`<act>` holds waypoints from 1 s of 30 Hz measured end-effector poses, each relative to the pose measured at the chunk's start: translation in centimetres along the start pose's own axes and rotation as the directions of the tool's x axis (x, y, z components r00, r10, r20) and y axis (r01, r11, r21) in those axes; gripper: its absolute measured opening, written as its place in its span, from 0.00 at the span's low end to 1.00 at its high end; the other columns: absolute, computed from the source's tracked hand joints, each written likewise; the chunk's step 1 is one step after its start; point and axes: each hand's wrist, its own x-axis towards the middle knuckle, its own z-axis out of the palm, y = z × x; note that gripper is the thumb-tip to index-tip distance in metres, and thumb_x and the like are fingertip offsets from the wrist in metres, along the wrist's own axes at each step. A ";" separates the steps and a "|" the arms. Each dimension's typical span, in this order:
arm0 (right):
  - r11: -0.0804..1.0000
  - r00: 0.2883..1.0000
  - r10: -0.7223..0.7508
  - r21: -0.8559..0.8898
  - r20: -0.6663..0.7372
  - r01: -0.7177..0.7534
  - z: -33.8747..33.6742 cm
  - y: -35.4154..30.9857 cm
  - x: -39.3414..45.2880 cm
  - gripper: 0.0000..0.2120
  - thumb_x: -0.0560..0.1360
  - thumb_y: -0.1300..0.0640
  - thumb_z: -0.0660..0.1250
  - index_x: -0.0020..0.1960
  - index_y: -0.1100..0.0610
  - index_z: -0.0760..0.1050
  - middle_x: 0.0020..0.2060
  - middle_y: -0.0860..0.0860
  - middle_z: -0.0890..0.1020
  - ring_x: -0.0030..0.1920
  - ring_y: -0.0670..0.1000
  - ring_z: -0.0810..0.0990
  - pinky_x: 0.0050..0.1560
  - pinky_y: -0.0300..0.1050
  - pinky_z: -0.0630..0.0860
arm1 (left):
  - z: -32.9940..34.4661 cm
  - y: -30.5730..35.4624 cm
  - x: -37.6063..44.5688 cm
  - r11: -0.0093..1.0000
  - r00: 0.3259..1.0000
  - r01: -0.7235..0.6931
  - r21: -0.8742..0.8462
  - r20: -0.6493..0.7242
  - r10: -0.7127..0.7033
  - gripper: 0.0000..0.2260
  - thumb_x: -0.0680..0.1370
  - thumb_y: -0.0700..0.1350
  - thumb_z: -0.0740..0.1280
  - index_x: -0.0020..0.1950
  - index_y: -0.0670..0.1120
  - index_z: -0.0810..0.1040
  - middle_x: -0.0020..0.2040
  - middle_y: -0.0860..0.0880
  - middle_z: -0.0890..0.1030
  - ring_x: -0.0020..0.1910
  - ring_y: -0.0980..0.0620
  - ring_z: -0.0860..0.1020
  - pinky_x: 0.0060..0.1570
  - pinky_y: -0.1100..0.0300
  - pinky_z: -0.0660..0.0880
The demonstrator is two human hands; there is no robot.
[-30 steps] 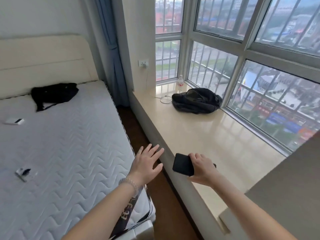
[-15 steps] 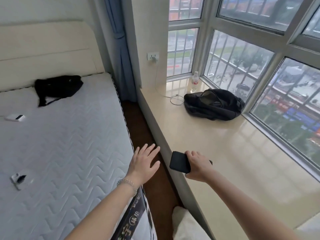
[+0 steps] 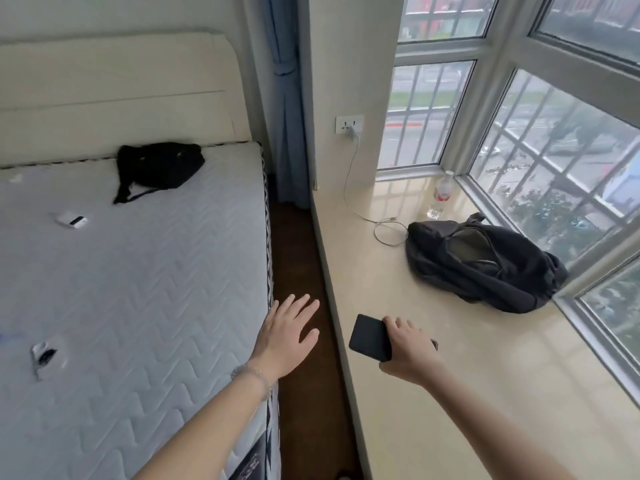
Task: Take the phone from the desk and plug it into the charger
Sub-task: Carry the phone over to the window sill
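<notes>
My right hand (image 3: 408, 351) grips a black phone (image 3: 369, 337) above the near edge of the beige window ledge (image 3: 450, 393). My left hand (image 3: 285, 336) is spread flat, empty, over the gap beside the mattress. A white charger plug (image 3: 352, 132) sits in the wall socket (image 3: 349, 124) ahead. Its thin cable (image 3: 348, 188) hangs down and ends in a loose coil (image 3: 389, 232) on the ledge, well beyond the phone.
A dark backpack (image 3: 485, 263) lies on the ledge next to the cable coil, with a clear bottle (image 3: 441, 195) behind it. The bed (image 3: 138, 289) on the left carries a black bag (image 3: 157, 168) and small white items. A narrow strip of brown floor (image 3: 301, 393) runs between bed and ledge.
The view has moved forward along the gap toward the socket wall; charger, cable and backpack appear nearer. Both hands keep their pose, the right still holding the phone.
</notes>
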 end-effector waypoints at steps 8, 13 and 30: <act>0.998 0.998 -0.055 0.019 0.038 0.054 -1.5 0.2 9.4 0.22 0.60 0.49 0.65 0.50 0.51 0.61 0.42 0.49 0.69 0.44 0.54 0.69 0.42 0.47 0.65 | -0.3 -3.4 6.3 0.996 0.996 0.087 0.002 0.014 -0.087 0.23 0.79 0.57 0.52 0.75 0.58 0.56 0.77 0.55 0.58 0.76 0.52 0.52 0.74 0.52 0.44; 0.997 0.996 -0.080 0.006 0.030 0.079 -2.1 -1.2 16.3 0.23 0.59 0.48 0.65 0.51 0.52 0.62 0.42 0.49 0.68 0.44 0.54 0.69 0.42 0.47 0.65 | -1.1 -7.8 12.0 0.996 0.996 0.090 0.002 0.015 -0.090 0.23 0.79 0.57 0.52 0.74 0.58 0.57 0.77 0.55 0.58 0.76 0.53 0.52 0.73 0.52 0.43; 0.996 0.995 0.067 0.064 -0.075 -0.062 -9.5 -5.9 37.0 0.22 0.59 0.48 0.65 0.49 0.50 0.61 0.42 0.48 0.69 0.48 0.56 0.72 0.41 0.47 0.65 | -8.3 -20.0 33.5 0.995 0.995 -0.099 0.011 -0.017 0.099 0.23 0.79 0.55 0.54 0.75 0.57 0.57 0.77 0.53 0.59 0.76 0.51 0.52 0.75 0.50 0.46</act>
